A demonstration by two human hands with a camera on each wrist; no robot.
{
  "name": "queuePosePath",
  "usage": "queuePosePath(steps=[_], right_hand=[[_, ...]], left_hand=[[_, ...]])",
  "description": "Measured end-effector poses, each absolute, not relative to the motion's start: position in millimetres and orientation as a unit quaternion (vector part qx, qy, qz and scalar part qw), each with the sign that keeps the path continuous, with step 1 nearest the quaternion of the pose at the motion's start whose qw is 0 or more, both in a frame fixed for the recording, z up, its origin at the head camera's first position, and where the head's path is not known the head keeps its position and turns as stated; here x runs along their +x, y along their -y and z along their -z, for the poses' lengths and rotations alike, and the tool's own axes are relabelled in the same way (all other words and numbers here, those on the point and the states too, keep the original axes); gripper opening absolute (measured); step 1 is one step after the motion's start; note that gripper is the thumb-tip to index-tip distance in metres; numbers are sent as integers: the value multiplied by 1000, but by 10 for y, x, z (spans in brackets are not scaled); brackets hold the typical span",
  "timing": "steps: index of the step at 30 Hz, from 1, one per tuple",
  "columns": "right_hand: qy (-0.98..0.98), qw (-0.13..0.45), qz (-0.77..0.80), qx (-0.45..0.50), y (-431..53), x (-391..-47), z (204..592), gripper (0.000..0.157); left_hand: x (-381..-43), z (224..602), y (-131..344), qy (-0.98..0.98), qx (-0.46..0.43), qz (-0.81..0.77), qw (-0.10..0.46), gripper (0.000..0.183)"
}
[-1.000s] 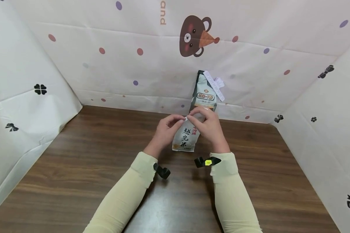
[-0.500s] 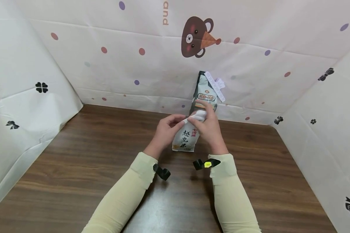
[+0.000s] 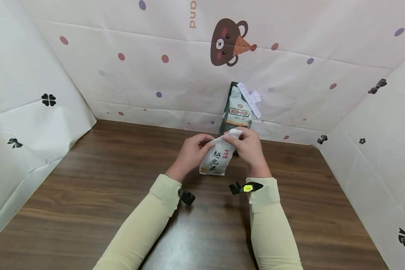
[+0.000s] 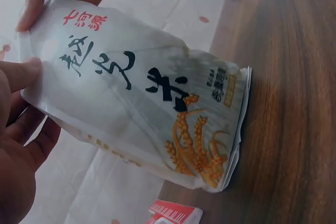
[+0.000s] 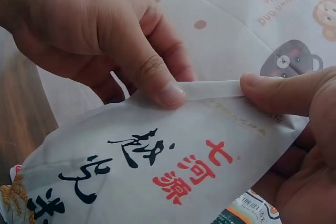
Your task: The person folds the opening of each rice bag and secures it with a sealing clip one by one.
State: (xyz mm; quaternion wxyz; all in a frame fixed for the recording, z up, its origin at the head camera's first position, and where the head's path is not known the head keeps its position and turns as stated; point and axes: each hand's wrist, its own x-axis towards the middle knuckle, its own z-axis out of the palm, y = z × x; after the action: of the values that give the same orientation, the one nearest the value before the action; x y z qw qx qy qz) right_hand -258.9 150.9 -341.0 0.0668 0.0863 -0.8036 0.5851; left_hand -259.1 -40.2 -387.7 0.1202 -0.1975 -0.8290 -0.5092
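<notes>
A white rice bag (image 3: pixel 216 161) with black and red characters stands on the table, its top leaning slightly away to the right. In the left wrist view, golden grain ears are printed near its base. My left hand (image 3: pixel 190 152) pinches the left part of the top edge between thumb and fingers. On the right part of that edge my right hand (image 3: pixel 251 148) pinches likewise, thumb on the near face. The right wrist view shows a narrow folded strip (image 5: pixel 212 90) along the top, with both thumbs on it. The fingers behind the bag are partly hidden.
Behind the rice bag, a green KO-KO bag (image 3: pixel 237 108) leans at the back wall, a pale ruled strip-shaped clip (image 3: pixel 249 99) across its top. A red and white ruled piece (image 4: pixel 176 212) shows by the rice bag's base. Patterned sheets wall the wooden table (image 3: pixel 121 180).
My right fingers have lifted from the top edge, baring the white bag top, then closed on it again farther right. My left hand has stayed pinching in nearly the same place.
</notes>
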Motion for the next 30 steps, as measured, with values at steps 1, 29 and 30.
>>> queuePosePath(steps=[1, 29, 30], right_hand=[[809, 73, -576, 92, -1507, -2595, 3414, 26], [823, 81, -551, 112, -1536, -2590, 3449, 26], [824, 78, -550, 108, -1538, -2589, 3449, 26]], left_hand=[[-2592, 3879, 403, 831, -201, 503, 127, 17], [-2559, 3780, 499, 804, -197, 561, 21, 29], [-2570, 3785, 517, 802, -199, 563, 22, 30]])
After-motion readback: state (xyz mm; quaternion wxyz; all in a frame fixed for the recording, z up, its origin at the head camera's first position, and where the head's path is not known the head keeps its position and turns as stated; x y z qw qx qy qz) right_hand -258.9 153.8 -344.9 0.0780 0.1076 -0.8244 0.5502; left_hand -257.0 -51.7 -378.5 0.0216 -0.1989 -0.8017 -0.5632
